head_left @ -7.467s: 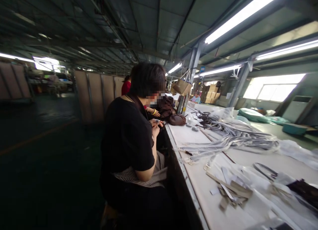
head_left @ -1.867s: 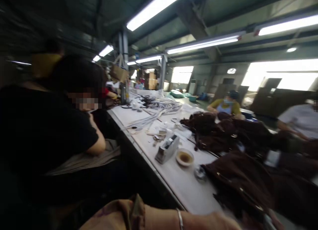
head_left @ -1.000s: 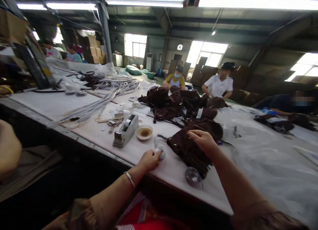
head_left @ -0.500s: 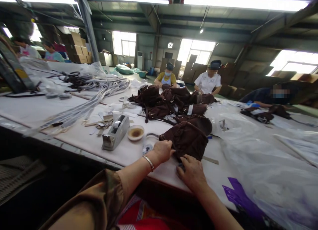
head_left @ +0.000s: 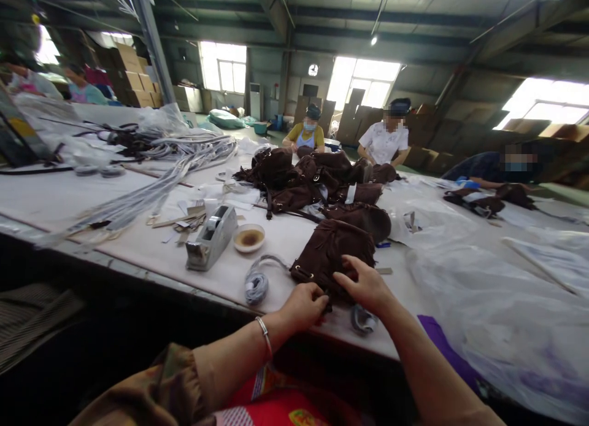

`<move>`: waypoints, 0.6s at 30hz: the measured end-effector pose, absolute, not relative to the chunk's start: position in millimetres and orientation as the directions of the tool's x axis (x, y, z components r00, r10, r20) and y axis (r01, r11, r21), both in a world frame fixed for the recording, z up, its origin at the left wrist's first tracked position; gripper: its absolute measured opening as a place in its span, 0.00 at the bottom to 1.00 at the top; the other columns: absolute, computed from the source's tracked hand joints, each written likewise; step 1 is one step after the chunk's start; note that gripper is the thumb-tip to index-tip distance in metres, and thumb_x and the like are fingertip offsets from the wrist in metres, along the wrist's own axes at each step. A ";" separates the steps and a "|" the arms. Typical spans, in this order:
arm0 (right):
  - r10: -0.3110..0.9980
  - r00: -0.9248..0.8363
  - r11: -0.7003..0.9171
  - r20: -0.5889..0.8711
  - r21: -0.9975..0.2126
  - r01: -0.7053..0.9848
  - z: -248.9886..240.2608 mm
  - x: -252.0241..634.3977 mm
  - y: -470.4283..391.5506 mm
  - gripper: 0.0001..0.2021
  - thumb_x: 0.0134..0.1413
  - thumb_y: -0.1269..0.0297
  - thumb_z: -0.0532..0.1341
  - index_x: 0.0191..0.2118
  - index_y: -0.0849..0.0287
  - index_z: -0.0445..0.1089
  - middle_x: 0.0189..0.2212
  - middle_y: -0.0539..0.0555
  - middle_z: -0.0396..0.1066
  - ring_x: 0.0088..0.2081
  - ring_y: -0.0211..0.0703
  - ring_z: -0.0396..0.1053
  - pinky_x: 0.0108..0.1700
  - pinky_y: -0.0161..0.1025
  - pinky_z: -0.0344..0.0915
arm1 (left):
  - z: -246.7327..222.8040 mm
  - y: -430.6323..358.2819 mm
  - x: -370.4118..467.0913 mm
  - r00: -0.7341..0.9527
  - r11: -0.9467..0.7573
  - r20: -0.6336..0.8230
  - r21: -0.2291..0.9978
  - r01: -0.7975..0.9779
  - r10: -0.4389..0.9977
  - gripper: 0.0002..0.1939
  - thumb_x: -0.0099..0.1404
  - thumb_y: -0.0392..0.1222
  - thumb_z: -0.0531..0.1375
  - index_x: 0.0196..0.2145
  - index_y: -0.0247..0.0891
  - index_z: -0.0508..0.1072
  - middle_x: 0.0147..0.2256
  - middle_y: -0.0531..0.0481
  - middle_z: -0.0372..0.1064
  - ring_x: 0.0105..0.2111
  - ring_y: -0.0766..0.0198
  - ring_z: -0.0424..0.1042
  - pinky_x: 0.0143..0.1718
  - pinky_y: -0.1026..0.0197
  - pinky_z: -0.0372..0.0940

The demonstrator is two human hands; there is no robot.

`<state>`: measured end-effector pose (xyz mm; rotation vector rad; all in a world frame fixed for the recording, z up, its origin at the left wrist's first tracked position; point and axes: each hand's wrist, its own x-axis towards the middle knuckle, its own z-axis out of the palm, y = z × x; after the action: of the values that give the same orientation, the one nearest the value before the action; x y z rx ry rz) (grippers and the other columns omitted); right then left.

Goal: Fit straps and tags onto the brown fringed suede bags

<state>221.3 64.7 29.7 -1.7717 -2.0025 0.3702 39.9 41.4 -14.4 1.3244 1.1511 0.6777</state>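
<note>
- A tape dispenser (head_left: 210, 239) and small bowl (head_left: 249, 237) sit at 10 o'clock from your hands on the surface (head_left: 69, 199).
- Your left hand (head_left: 301, 306) pinches the brown bag (head_left: 334, 254) at its near edge.
- Your right hand (head_left: 365, 285) rests on the bag, fingers (head_left: 346, 283) curled gripping it.

The left hand (head_left: 301, 306) comes out of an olive-brown sleeve (head_left: 179, 383), loose and gathered into a puckered cuff partway up the forearm. A thin silver bangle (head_left: 265, 335) circles the left wrist. The right hand (head_left: 365, 285) and its forearm are bare, with no sleeve or jewellery in sight. Low down, bright red patterned cloth (head_left: 280, 407) covers the lap.
</note>
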 end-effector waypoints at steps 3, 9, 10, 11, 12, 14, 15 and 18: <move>0.995 -0.097 0.099 0.023 -0.333 0.938 22.7 188.4 76.9 0.44 0.48 0.50 0.66 0.67 0.65 0.51 0.51 0.67 0.70 0.49 0.57 0.70 0.47 0.45 0.65 | -23.9 34.8 44.6 0.355 0.260 -0.283 0.959 0.112 0.891 0.09 0.62 0.45 0.58 0.34 0.35 0.69 0.24 0.52 0.68 0.21 0.64 0.70 0.22 0.64 0.65; 0.983 -0.124 0.104 -0.136 -0.143 0.984 34.1 157.7 89.3 0.27 0.50 0.69 0.62 0.58 0.65 0.65 0.42 0.66 0.76 0.44 0.57 0.73 0.42 0.44 0.65 | -41.4 31.1 43.6 0.334 0.366 -0.366 0.928 0.063 0.869 0.07 0.61 0.42 0.58 0.32 0.35 0.68 0.26 0.52 0.69 0.21 0.64 0.69 0.23 0.60 0.68; 0.984 -0.128 0.111 -0.121 -0.142 0.984 41.6 152.8 91.3 0.22 0.50 0.72 0.60 0.54 0.64 0.69 0.42 0.65 0.76 0.45 0.56 0.73 0.43 0.43 0.65 | -42.5 31.6 43.4 0.340 0.371 -0.371 0.926 0.068 0.864 0.07 0.62 0.42 0.58 0.32 0.35 0.68 0.26 0.51 0.69 0.21 0.64 0.69 0.24 0.60 0.68; 0.984 -0.151 0.132 -0.095 -0.175 0.976 50.1 147.0 93.1 0.20 0.50 0.74 0.59 0.51 0.64 0.71 0.41 0.65 0.76 0.45 0.55 0.73 0.43 0.42 0.65 | -42.9 32.2 43.3 0.353 0.362 -0.367 0.929 0.083 0.861 0.07 0.62 0.41 0.57 0.31 0.35 0.68 0.25 0.51 0.69 0.21 0.64 0.69 0.24 0.60 0.68; 0.976 -0.208 0.187 -0.059 -0.253 0.949 59.0 140.5 94.5 0.21 0.50 0.75 0.59 0.52 0.63 0.71 0.43 0.64 0.76 0.45 0.53 0.73 0.44 0.41 0.65 | -42.6 32.9 43.2 0.372 0.345 -0.359 0.933 0.106 0.856 0.07 0.62 0.41 0.57 0.31 0.35 0.68 0.23 0.51 0.69 0.21 0.63 0.69 0.24 0.60 0.67; 0.911 -0.409 0.377 0.044 -0.492 0.785 74.9 128.4 95.9 0.27 0.50 0.74 0.60 0.59 0.59 0.66 0.48 0.59 0.74 0.48 0.48 0.71 0.45 0.38 0.66 | -40.5 34.2 42.8 0.408 0.320 -0.352 0.936 0.147 0.842 0.07 0.62 0.40 0.56 0.30 0.34 0.69 0.20 0.51 0.67 0.19 0.64 0.68 0.22 0.62 0.66; 0.857 -0.502 0.462 0.117 -0.603 0.650 80.3 124.9 95.7 0.30 0.51 0.72 0.61 0.62 0.56 0.63 0.52 0.57 0.72 0.49 0.46 0.71 0.47 0.37 0.67 | -39.0 34.6 42.3 0.415 0.321 -0.356 0.935 0.154 0.838 0.07 0.62 0.40 0.56 0.29 0.34 0.69 0.19 0.51 0.67 0.19 0.64 0.68 0.22 0.63 0.65; 0.830 -0.482 0.505 0.281 -0.745 0.435 79.3 133.3 90.0 0.27 0.54 0.64 0.61 0.61 0.54 0.65 0.54 0.55 0.71 0.47 0.44 0.72 0.46 0.39 0.69 | -34.7 35.3 39.3 0.416 0.352 -0.363 0.930 0.106 0.834 0.07 0.62 0.39 0.55 0.29 0.34 0.69 0.21 0.51 0.67 0.19 0.66 0.67 0.21 0.65 0.64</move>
<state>133.3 90.0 79.3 -1.0302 -2.1124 0.8007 39.3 35.3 -34.7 1.1272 1.0540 0.6056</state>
